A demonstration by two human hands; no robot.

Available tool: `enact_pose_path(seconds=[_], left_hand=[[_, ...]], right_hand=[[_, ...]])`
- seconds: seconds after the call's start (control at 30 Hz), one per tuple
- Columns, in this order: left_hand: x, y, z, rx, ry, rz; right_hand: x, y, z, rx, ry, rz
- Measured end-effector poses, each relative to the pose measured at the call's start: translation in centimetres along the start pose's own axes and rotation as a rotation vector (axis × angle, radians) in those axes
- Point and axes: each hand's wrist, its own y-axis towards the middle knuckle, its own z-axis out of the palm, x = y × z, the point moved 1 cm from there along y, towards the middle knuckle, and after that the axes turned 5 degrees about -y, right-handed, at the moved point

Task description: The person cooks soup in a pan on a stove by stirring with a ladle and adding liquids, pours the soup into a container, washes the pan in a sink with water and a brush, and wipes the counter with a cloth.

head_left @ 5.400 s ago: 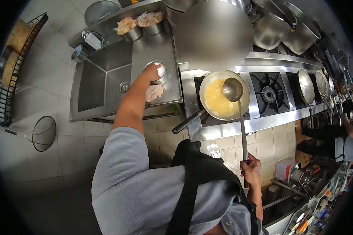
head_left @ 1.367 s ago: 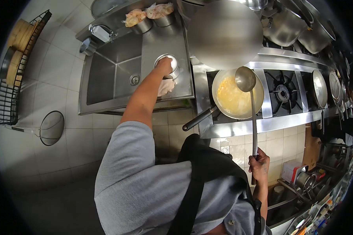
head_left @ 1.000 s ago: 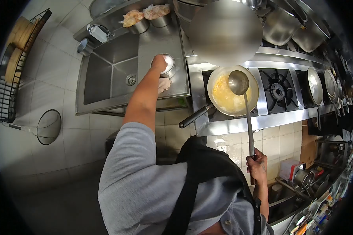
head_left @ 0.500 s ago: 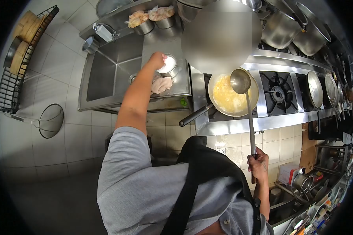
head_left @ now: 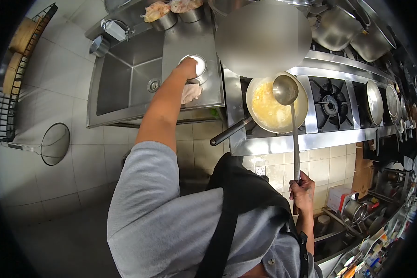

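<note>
My left hand (head_left: 187,69) reaches into a round metal container (head_left: 203,76) of white contents (head_left: 199,64) on the steel counter. Its fingers dip inside and are hidden. A crumpled pale cloth (head_left: 191,93) lies beside the container. My right hand (head_left: 303,194) is closed around the long handle of a ladle (head_left: 285,90). The ladle's bowl hangs over a frying pan (head_left: 302,113) on the stove, toward the pan's upper right. Bubbling yellow liquid (head_left: 269,109) covers the pan's bottom. The pan's black handle (head_left: 228,134) sticks out to the lower left.
To the left is a steel sink (head_left: 120,88). Two metal pots with bagged food (head_left: 157,12) stand behind the counter. A bare burner (head_left: 330,106) is right of the pan, with more pans (head_left: 374,104) beyond. Large stockpots (head_left: 337,28) stand at the back. A strainer (head_left: 55,143) appears at far left.
My left hand has moved down into the container, and its fingers have gone out of sight. The ladle stays over the pan in my right hand. The whole view has shifted slightly.
</note>
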Motion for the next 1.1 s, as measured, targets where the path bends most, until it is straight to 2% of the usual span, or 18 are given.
enact_pose_path(seconds=[0.1,0.2,0.4,0.7,0.8,0.9,1.0,1.1], left_hand=[[-1.3,-0.3,-1.6,0.159,0.061,-0.056],[-0.6,0.4,-0.6,0.165,0.064,-0.113],[-0.2,0.1,0.5,0.037,-0.047,-0.058],[-0.6,0.8,1.1,0.005,-0.039,-0.151],[-0.3,0.2,1.1,-0.161,-0.169,-0.171],[-0.5,-0.6,-0.3,-0.177,-0.191,-0.089],[-0.9,-1.1,-2.6,-0.109,-0.407,-0.213],[-0.6,-0.9,-3.9,-0.106,-0.612,-0.254]], right_hand=[[0.2,0.2,0.4,-0.002,0.025,-0.014],[0.5,0.2,0.3,0.0,-0.004,-0.017],[0.1,-0.3,0.4,-0.033,0.03,-0.009],[-0.8,-2.0,-0.8,-0.047,0.012,0.015],[-1.1,-2.3,-1.2,-0.054,0.035,0.016],[-1.5,-2.4,-1.7,-0.038,0.063,-0.022],[-1.5,-2.5,-2.1,-0.043,0.038,-0.021],[-1.5,-2.6,-2.1,-0.036,0.055,-0.058]])
